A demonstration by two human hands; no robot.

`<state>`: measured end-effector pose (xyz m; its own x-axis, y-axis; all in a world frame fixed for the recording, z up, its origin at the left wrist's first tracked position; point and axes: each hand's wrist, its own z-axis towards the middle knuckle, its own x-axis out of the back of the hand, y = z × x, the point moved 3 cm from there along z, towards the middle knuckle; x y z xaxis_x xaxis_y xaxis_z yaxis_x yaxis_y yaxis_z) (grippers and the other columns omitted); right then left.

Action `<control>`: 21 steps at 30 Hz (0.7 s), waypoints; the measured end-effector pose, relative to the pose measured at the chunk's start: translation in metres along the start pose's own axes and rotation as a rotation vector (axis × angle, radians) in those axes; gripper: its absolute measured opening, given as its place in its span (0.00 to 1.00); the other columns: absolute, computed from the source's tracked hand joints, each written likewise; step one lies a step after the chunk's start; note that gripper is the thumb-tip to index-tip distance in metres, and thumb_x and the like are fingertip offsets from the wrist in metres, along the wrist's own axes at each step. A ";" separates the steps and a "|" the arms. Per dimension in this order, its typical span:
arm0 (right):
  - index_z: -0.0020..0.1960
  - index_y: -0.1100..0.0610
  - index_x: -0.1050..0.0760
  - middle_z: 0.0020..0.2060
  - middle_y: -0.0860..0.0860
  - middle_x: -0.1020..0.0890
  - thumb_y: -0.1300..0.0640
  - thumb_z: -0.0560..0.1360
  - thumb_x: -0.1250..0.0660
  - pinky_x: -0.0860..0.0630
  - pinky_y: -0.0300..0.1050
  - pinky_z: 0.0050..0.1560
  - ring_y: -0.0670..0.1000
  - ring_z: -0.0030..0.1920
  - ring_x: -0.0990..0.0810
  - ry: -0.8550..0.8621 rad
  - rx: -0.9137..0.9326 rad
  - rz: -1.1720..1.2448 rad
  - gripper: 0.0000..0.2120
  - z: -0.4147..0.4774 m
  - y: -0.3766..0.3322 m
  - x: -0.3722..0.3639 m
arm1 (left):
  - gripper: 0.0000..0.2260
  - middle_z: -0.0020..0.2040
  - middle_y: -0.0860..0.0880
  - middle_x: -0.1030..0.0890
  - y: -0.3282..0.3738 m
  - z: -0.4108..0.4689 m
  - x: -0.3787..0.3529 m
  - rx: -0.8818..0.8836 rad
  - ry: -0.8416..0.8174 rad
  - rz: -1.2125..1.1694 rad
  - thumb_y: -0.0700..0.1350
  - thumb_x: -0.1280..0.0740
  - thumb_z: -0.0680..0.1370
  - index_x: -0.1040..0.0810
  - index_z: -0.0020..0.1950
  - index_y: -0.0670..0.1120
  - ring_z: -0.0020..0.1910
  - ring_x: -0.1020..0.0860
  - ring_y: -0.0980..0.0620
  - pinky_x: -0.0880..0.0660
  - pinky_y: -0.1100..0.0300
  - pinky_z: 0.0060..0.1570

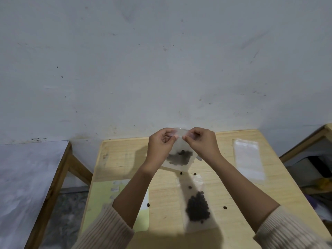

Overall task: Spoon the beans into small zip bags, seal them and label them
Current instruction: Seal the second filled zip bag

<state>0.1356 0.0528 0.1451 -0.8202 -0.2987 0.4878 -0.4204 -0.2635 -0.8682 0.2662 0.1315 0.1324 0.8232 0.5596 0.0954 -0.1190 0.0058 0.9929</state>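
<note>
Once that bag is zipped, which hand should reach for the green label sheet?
Probably the left hand. The green sheet lies on the left of the table, under the left forearm. The right hand would have to cross over the held bag. Both hands pinch that bag's top now.

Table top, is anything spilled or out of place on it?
Yes: loose beans lie scattered on the table, outside the filled bag lying there and the held bag.
</note>
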 end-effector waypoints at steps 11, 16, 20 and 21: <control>0.38 0.58 0.23 0.37 0.57 0.23 0.68 0.71 0.30 0.26 0.43 0.44 0.51 0.38 0.25 -0.228 -0.252 0.190 0.07 -0.016 0.048 0.014 | 0.13 0.51 0.45 0.17 -0.044 -0.020 0.007 0.172 0.001 -0.147 0.34 0.30 0.73 0.20 0.57 0.44 0.50 0.19 0.49 0.23 0.58 0.54; 0.35 0.59 0.24 0.33 0.53 0.21 0.71 0.70 0.33 0.23 0.39 0.40 0.49 0.36 0.23 -0.298 -0.389 0.171 0.10 -0.044 0.082 0.009 | 0.13 0.45 0.43 0.17 -0.090 -0.054 -0.004 0.317 0.001 -0.160 0.33 0.30 0.72 0.21 0.57 0.38 0.38 0.18 0.54 0.21 0.65 0.40; 0.37 0.57 0.23 0.32 0.52 0.22 0.64 0.70 0.28 0.22 0.48 0.44 0.52 0.37 0.22 -0.234 -0.497 0.057 0.06 -0.067 0.126 0.003 | 0.12 0.42 0.44 0.18 -0.130 -0.080 -0.020 0.444 -0.013 -0.117 0.34 0.30 0.73 0.21 0.56 0.39 0.40 0.19 0.50 0.23 0.65 0.37; 0.38 0.57 0.23 0.33 0.52 0.21 0.63 0.69 0.27 0.23 0.49 0.46 0.52 0.38 0.22 -0.219 -0.514 0.028 0.06 -0.070 0.136 0.001 | 0.12 0.42 0.43 0.19 -0.138 -0.084 -0.024 0.452 -0.001 -0.109 0.33 0.30 0.72 0.21 0.55 0.39 0.41 0.20 0.48 0.23 0.65 0.38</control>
<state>0.0505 0.0807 0.0217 -0.7570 -0.4975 0.4237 -0.5798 0.2124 -0.7866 0.2161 0.1874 -0.0124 0.8178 0.5754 -0.0117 0.2224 -0.2971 0.9286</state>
